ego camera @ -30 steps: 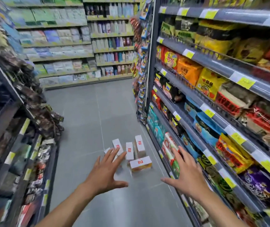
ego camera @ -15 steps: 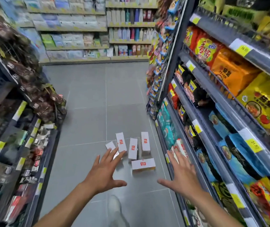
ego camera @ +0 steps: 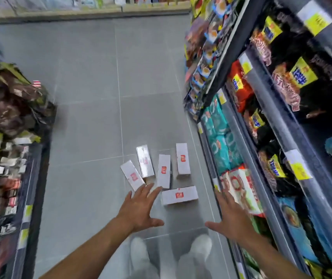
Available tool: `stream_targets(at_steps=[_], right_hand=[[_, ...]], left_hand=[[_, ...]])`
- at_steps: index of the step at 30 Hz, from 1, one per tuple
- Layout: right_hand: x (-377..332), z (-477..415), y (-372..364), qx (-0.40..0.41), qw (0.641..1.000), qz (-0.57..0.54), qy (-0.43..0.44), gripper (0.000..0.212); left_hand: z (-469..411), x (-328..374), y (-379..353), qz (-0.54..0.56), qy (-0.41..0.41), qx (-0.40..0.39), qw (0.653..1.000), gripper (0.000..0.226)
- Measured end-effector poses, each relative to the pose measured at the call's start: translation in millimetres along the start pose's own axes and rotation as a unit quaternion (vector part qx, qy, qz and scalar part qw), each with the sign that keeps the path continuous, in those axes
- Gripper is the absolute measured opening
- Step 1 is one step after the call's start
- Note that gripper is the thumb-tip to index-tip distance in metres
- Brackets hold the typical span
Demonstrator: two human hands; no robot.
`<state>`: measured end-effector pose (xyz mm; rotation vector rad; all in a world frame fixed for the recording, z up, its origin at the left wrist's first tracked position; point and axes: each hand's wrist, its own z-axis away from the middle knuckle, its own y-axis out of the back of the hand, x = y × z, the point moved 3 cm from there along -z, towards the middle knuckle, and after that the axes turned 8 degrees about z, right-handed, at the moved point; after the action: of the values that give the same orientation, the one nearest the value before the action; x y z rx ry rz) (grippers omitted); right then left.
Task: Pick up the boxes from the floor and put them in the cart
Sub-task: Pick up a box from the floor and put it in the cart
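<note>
Several white boxes with small red labels lie on the grey tiled floor in the shop aisle. The nearest box (ego camera: pixel 179 195) lies crosswise. Behind it lie others lengthwise, among them one box (ego camera: pixel 164 171) in the middle, one box (ego camera: pixel 183 161) on the right and one box (ego camera: pixel 132 175) on the left. My left hand (ego camera: pixel 140 208) hovers with spread fingers just short of the left boxes, holding nothing. My right hand (ego camera: pixel 231 216) is spread open to the right of the nearest box, empty. No cart is in view.
A shelf unit (ego camera: pixel 261 137) packed with snack bags lines the right side, close to my right hand. A lower shelf (ego camera: pixel 10 168) with dark packets lines the left. My two white shoes (ego camera: pixel 200 245) stand on the floor below my hands. Another shelf row closes the aisle's far end.
The view has tilted down and come closer to the boxes. Both hands stay spread and have moved nearer to the boxes. My shoes have come into view.
</note>
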<state>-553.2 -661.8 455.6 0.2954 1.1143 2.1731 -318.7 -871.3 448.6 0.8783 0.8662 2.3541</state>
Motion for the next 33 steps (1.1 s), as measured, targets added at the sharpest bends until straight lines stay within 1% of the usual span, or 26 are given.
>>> stream_targets(at_steps=[4,7,9,12,15,19,20,23,25,26,29,31,33], right_hand=[[24.6,-106.2,-69.5,-0.058,0.998,0.022,0.006,0.128],[34.9,-164.8,-111.8,-0.097,0.994,0.048,0.006,0.131],[43.5,-207.5,-145.2,-0.119,0.992,0.051,0.014,0.131],[51.8,-261.5,-194.1,-0.136,0.989,0.055,0.023,0.133],[53.1,-305.6,-231.9,-0.139,0.986,0.080,0.037,0.135],[53.4,-355.3,-273.6,-0.120,0.986,0.101,0.061,0.130],[53.6,-366.6,-284.4,-0.113,0.985,0.113,0.070,0.128],[52.6,-390.7,-305.6,-0.099,0.981,0.143,0.085,0.123],[51.9,-401.7,-320.6,-0.082,0.982,0.147,0.090,0.121],[51.6,-405.0,-326.0,-0.070,0.983,0.142,0.089,0.118],[50.5,-409.2,-337.1,-0.046,0.989,0.117,0.079,0.107],[49.6,-409.0,-340.1,-0.030,0.991,0.107,0.076,0.099],[50.1,-409.2,-341.9,-0.016,0.992,0.094,0.080,0.092]], left_hand=[[-109.5,-17.2,-60.6,0.041,0.045,-0.016,0.998,0.109],[-169.3,-31.9,-109.9,0.035,0.069,-0.026,0.997,0.109],[-210.6,-44.0,-149.3,0.039,0.086,-0.050,0.994,0.109],[-257.9,-64.8,-203.3,0.043,0.120,-0.081,0.988,0.112],[-295.8,-86.9,-245.1,0.041,0.143,-0.075,0.986,0.113],[-338.8,-106.7,-290.3,0.025,0.168,-0.056,0.984,0.114],[-348.4,-109.2,-301.7,0.011,0.169,-0.038,0.985,0.110],[-361.1,-107.7,-319.2,-0.014,0.156,0.060,0.986,0.088],[-363.2,-107.2,-329.7,-0.018,0.144,0.095,0.985,0.086],[-362.1,-108.6,-333.6,-0.019,0.138,0.101,0.985,0.089],[-359.5,-118.4,-343.6,-0.006,0.129,0.085,0.988,0.102],[-360.3,-124.6,-346.9,-0.021,0.130,0.085,0.988,0.098],[-362.6,-128.0,-349.1,-0.030,0.125,0.097,0.987,0.086]])
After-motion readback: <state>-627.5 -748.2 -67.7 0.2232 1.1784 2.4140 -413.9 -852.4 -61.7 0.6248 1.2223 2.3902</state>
